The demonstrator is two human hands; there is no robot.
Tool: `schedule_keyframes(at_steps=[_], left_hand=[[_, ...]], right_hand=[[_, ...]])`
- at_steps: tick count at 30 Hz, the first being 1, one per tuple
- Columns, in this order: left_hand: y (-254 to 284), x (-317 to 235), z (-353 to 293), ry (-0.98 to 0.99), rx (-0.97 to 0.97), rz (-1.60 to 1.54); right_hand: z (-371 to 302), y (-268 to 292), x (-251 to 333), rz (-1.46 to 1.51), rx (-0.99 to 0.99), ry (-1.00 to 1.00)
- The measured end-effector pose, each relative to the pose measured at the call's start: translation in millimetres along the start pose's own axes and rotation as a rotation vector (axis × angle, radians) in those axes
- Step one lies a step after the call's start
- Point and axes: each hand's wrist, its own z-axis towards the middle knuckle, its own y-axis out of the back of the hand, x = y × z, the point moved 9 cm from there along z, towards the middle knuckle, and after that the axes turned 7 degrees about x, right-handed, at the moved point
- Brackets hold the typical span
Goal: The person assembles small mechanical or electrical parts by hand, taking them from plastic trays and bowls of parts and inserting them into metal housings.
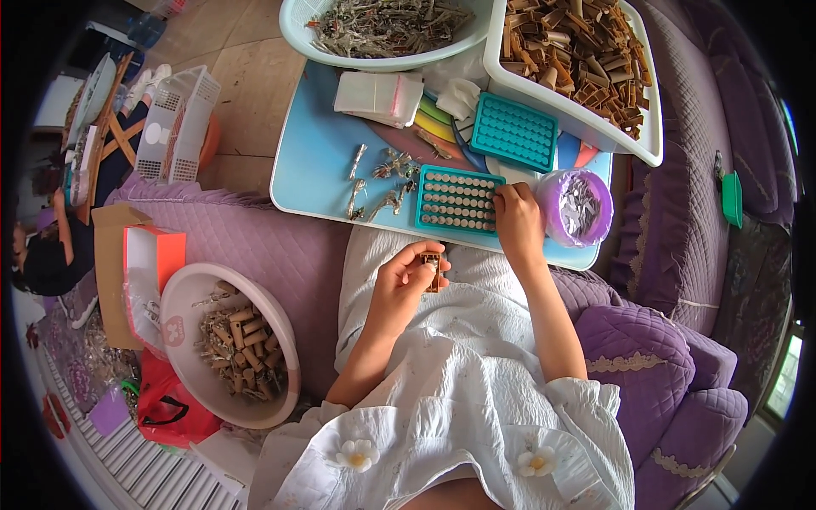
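A: One small brown tube piece (pixel 432 270), pinched in left hand (pixel 406 285) over the lap. Light, rigid?

B: Likely. Grip its sides. Right hand (pixel 516 223), fingers curled, rests on teal tray (pixel 456 201).

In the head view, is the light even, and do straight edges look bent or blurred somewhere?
Head view: soft, even daylight with no hard shadows; the left hand and right hand look sharp; fisheye bends the blue table edges near the rim; black vignette fills the corners.

teal tray (pixel 456 201) | purple cup (pixel 575 206) | lt-blue table (pixel 310 161) | white dress (pixel 459 382) w/ flowers | purple quilted sofa (pixel 272 246)
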Motion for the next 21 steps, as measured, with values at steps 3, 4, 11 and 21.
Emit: schedule_keyframes(at_steps=[3, 4, 11, 21], left_hand=[[0, -1, -1, 0.002, 0.004, -0.028], [0, -2, -1, 0.003, 0.004, -0.029], [-8, -5, -3, -0.036, 0.049, -0.034], [-11, -9, -9, -0.034, 0.015, 0.078]], right_hand=[[2, 8, 7, 0.009, 0.002, -0.015], [-2, 17, 12, 0.206, -0.019, 0.006], [-48, 71, 99, 0.519, -0.104, 0.377], [-60, 54, 110, 0.511, 0.039, 0.408]])
